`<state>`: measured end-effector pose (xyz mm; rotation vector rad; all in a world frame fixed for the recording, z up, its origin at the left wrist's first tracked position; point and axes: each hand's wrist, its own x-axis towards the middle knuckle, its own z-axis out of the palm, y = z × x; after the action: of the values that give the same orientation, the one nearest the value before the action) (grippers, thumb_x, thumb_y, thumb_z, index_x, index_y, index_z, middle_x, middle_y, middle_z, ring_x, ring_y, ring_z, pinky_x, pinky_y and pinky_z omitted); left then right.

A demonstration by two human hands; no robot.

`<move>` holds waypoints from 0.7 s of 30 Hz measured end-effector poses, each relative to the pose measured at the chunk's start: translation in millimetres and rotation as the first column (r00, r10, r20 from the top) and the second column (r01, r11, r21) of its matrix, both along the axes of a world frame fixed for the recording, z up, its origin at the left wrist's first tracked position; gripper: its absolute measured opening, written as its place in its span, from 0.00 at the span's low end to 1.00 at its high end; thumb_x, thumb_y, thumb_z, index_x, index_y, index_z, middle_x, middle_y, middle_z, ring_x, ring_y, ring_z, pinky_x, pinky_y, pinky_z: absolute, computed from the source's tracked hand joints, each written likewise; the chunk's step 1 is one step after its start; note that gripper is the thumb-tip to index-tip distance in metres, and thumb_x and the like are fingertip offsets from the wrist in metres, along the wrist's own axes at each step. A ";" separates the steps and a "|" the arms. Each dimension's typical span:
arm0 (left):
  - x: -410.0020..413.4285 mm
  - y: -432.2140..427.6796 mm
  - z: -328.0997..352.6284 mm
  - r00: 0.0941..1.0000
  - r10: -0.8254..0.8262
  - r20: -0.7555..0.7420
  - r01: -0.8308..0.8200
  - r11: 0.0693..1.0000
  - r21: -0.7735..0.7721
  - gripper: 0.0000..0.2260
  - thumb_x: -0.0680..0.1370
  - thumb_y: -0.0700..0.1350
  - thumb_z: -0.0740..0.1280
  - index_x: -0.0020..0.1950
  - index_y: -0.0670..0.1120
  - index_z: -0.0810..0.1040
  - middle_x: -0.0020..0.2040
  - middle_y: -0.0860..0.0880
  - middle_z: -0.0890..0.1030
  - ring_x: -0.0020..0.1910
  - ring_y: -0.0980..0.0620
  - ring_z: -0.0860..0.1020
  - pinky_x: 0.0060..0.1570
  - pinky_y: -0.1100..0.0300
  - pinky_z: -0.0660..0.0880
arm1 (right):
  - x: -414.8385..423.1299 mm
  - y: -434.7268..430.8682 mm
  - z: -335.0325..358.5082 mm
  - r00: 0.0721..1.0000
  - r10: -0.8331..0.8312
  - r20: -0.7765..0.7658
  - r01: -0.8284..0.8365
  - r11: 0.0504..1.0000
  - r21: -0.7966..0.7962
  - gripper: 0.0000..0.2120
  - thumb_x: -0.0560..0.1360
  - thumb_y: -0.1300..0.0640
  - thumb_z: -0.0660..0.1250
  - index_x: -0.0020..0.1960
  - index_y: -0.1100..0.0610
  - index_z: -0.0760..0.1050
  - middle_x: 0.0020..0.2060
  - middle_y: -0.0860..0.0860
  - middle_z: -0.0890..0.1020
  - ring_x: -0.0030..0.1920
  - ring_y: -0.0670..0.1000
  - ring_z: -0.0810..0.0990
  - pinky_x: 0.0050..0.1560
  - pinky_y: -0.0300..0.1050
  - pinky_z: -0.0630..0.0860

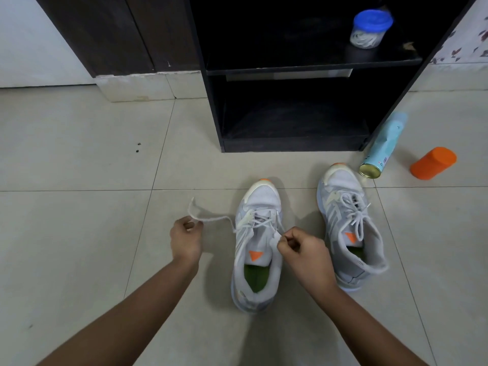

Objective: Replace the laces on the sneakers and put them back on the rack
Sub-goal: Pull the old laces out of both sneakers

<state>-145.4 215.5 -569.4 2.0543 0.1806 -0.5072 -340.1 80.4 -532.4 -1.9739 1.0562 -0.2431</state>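
Fingers of the left hand (186,235) pinch 1 white lace end (211,219), drawn sideways from the near sneaker (257,247); the right hand (301,249) pinches lace at its right eyelets. 2 sneakers lie on the floor tiles (79,180), lengthwise away from the person, toes toward the black rack (290,145); the second sneaker (348,228) is fully laced. 1 blue-lidded jar (369,29) sits on a rack shelf; 1 spray can (383,146) and 1 orange container (433,163) lie rightmost.
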 end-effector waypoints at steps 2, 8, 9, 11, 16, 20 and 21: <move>-9.1 -3.7 3.8 0.988 -0.031 0.150 0.015 0.994 0.107 0.21 0.74 0.44 0.71 0.65 0.41 0.71 0.59 0.42 0.75 0.59 0.41 0.73 0.59 0.51 0.70 | 0.3 -0.3 2.0 1.000 0.006 -0.007 -0.006 1.000 -0.003 0.07 0.72 0.51 0.66 0.36 0.51 0.74 0.29 0.45 0.79 0.32 0.47 0.77 0.37 0.51 0.77; -40.9 -28.8 40.0 0.768 -0.602 0.217 0.603 0.795 0.070 0.12 0.74 0.54 0.70 0.54 0.52 0.76 0.47 0.55 0.78 0.43 0.56 0.77 0.44 0.60 0.73 | 1.9 0.8 7.4 1.000 0.028 -0.005 -0.028 0.999 -0.036 0.08 0.72 0.50 0.66 0.35 0.51 0.72 0.27 0.45 0.77 0.30 0.46 0.76 0.35 0.49 0.75; -43.6 -31.3 40.2 0.716 -0.676 0.171 0.666 0.736 0.122 0.12 0.73 0.55 0.71 0.53 0.53 0.77 0.47 0.56 0.77 0.43 0.57 0.77 0.43 0.61 0.73 | 2.5 0.7 8.6 1.000 0.029 -0.011 -0.029 0.998 -0.048 0.09 0.72 0.50 0.67 0.35 0.51 0.72 0.27 0.45 0.77 0.30 0.46 0.76 0.34 0.48 0.75; -45.6 -33.1 39.8 0.656 -0.727 0.203 0.693 0.687 0.218 0.09 0.73 0.53 0.71 0.51 0.53 0.78 0.47 0.56 0.78 0.43 0.57 0.77 0.42 0.64 0.72 | 2.9 0.5 12.9 0.997 0.049 -0.054 -0.053 0.996 -0.071 0.09 0.72 0.50 0.67 0.36 0.50 0.71 0.28 0.45 0.77 0.32 0.47 0.76 0.35 0.46 0.74; -42.5 -25.5 38.3 0.670 -0.676 0.307 0.655 0.733 0.185 0.02 0.75 0.45 0.69 0.44 0.51 0.80 0.42 0.55 0.80 0.41 0.56 0.78 0.42 0.59 0.74 | 18.7 -1.3 19.2 0.976 0.180 -0.122 -0.214 0.891 -0.401 0.10 0.71 0.48 0.64 0.51 0.49 0.76 0.45 0.46 0.81 0.45 0.52 0.79 0.41 0.46 0.77; -46.9 -25.5 40.7 0.730 -0.632 0.260 0.638 0.767 0.069 0.05 0.72 0.40 0.69 0.37 0.48 0.81 0.36 0.53 0.81 0.37 0.56 0.78 0.42 0.56 0.75 | 47.7 3.7 21.3 0.899 0.326 -0.294 -0.427 0.805 -0.413 0.11 0.71 0.54 0.64 0.53 0.52 0.76 0.50 0.49 0.80 0.55 0.54 0.75 0.46 0.46 0.73; -46.8 -24.8 40.6 0.736 -0.626 0.257 0.637 0.769 0.049 0.06 0.72 0.39 0.70 0.37 0.48 0.81 0.36 0.53 0.82 0.37 0.56 0.78 0.42 0.57 0.75 | 50.9 4.7 21.7 0.884 0.338 -0.322 -0.450 0.802 -0.394 0.11 0.72 0.55 0.63 0.54 0.53 0.75 0.50 0.50 0.80 0.57 0.54 0.73 0.47 0.46 0.72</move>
<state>-192.2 190.6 -528.8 2.0861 -0.7177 -0.6324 -289.2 85.1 -510.7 -2.6611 0.7345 -0.0217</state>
